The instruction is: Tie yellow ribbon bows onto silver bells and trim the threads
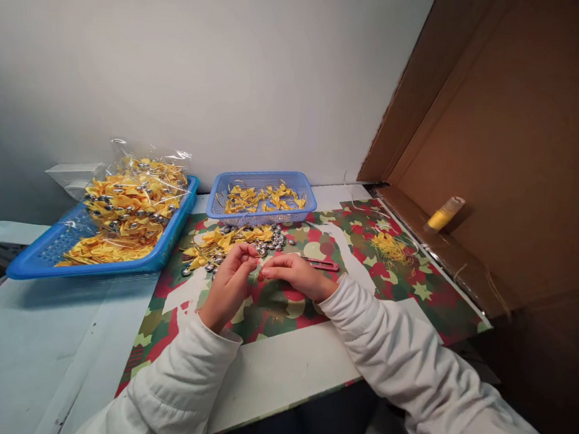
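Note:
My left hand [231, 285] and my right hand [297, 276] meet above the patterned table covering, fingertips pinched almost together. Whatever lies between the fingertips is too small to make out. Just beyond the left hand spreads a pile of yellow ribbon bows [217, 243] with thin cords. Silver bells [276, 237] lie loose beside the bows, and several more are near my left fingers. A pair of red-handled thread snips [323, 264] rests close behind my right hand, partly hidden by it.
A small blue basket [260, 218] with yellow bows stands at the back. At left, a larger blue basket [94, 274] holds ribbon pieces and a clear bag of bows with bells [135, 195]. Yellow thread scraps [392, 248] lie right, near a yellow thread spool [442, 217] and cardboard wall [502, 127].

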`<state>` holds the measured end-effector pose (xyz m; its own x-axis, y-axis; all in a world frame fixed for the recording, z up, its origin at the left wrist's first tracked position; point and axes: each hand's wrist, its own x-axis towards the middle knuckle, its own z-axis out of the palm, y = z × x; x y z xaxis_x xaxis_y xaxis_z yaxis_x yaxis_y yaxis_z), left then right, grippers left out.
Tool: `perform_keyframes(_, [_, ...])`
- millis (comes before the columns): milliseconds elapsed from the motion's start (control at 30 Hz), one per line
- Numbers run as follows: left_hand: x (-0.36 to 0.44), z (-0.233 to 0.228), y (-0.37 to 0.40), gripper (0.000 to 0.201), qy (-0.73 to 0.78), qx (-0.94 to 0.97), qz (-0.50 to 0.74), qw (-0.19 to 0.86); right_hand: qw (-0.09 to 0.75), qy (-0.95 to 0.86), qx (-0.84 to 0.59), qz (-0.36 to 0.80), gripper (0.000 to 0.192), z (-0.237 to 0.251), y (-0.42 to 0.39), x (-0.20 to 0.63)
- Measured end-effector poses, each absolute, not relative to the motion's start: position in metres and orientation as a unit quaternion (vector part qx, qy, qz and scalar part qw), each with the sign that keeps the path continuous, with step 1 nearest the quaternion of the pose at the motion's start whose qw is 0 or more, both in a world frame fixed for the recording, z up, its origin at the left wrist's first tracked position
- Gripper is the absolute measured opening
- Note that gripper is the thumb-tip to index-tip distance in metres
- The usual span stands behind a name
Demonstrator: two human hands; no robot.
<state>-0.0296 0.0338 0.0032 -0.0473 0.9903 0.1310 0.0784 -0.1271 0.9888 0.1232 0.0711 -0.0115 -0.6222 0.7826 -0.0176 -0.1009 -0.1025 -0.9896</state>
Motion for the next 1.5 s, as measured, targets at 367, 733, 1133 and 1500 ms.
perform_keyframes(367, [-0.033,0.001,0.037,0.006,0.524,0.522,0.549,0.388,0.330,-0.565,-0.285,0.700,0.011,-0.014,0.072,0.123])
perform_keyframes(733, [-0.034,-0.001,0.039,0.006,0.537,0.512,0.554,0.378,0.323,-0.537,-0.294,0.722,0.009,-0.011,0.072,0.124])
perform_keyframes(1133, [-0.035,-0.004,0.038,0.008,0.573,0.489,0.530,0.390,0.254,-0.392,-0.325,0.823,0.010,-0.009,0.069,0.123])
perform_keyframes(1500, [-0.030,0.007,0.031,0.015,0.541,0.526,0.457,0.471,0.299,-0.430,-0.360,0.772,0.011,-0.010,0.069,0.122])
